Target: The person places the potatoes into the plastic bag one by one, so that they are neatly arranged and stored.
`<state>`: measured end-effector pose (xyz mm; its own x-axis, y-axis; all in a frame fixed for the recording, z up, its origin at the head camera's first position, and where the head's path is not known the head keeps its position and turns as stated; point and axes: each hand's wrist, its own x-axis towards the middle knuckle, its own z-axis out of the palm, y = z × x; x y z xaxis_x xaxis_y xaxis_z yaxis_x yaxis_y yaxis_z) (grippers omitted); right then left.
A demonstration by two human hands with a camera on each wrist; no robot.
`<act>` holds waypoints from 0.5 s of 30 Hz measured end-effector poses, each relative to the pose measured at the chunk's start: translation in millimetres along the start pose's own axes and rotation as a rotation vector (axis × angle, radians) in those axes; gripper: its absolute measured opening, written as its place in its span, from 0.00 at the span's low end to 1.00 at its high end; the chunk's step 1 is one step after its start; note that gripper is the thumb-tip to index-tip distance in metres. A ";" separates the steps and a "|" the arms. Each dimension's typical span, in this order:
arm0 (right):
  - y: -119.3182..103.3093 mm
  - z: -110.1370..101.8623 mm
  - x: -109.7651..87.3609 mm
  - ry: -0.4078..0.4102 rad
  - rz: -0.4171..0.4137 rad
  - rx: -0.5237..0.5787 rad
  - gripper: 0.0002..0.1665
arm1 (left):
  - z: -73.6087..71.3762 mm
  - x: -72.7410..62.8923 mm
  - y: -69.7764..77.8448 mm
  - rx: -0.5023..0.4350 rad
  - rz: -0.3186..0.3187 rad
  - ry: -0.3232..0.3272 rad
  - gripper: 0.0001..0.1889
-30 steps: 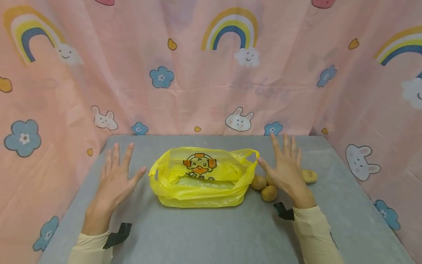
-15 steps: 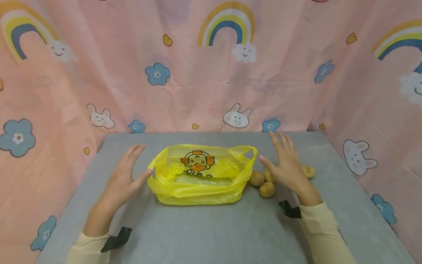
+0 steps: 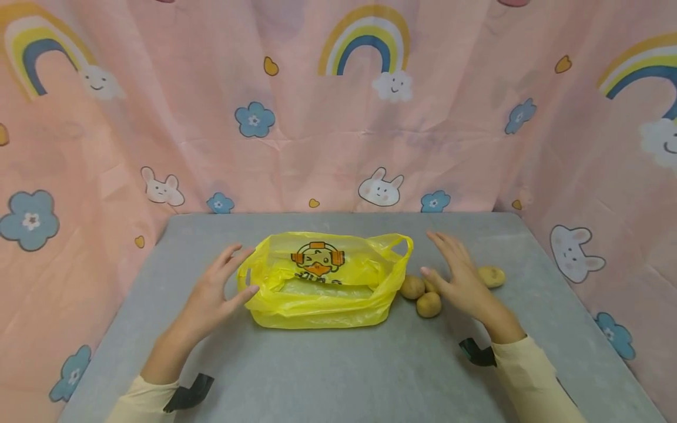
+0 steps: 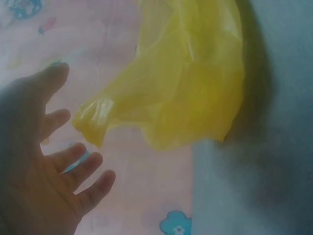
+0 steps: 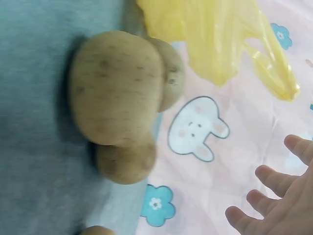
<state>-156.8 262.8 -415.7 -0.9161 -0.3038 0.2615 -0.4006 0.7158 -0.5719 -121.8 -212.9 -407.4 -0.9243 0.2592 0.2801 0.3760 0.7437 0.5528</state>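
Note:
A yellow plastic bag with a printed duck stands on the grey table, its mouth partly spread and a handle loop at each end. At its left end my left hand hovers, thumb and fingers spread around the left handle; the left wrist view shows a gap between that hand and the bag. Several potatoes lie to the right of the bag. Over them my right hand is held with relaxed, parted fingers, holding nothing. In the right wrist view a large potato is close, the hand off to one side.
The grey table extends in front of the bag and to both sides. A pink patterned curtain hangs along the back and sides. One potato lies farther right, apart from the others.
My left hand has moved right, up to the bag's left end, and turned inward. My right hand has come lower and turned its fingers toward the bag. The bag and potatoes stay put.

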 end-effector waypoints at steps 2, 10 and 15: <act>2.3 2.3 -3.7 -0.009 0.005 -0.002 0.43 | 3.5 0.5 -2.3 -0.002 -0.002 -0.019 0.38; 7.7 8.0 -14.3 -0.046 0.047 -0.012 0.44 | 12.4 -0.3 -6.6 0.044 0.039 0.004 0.40; 9.6 9.8 -16.4 -0.046 0.051 -0.019 0.44 | 15.4 0.7 -9.0 0.035 0.070 0.013 0.40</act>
<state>-145.7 268.5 -433.1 -0.9351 -0.2950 0.1963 -0.3537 0.7426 -0.5688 -126.8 -210.0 -424.3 -0.8949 0.3031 0.3276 0.4369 0.7452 0.5038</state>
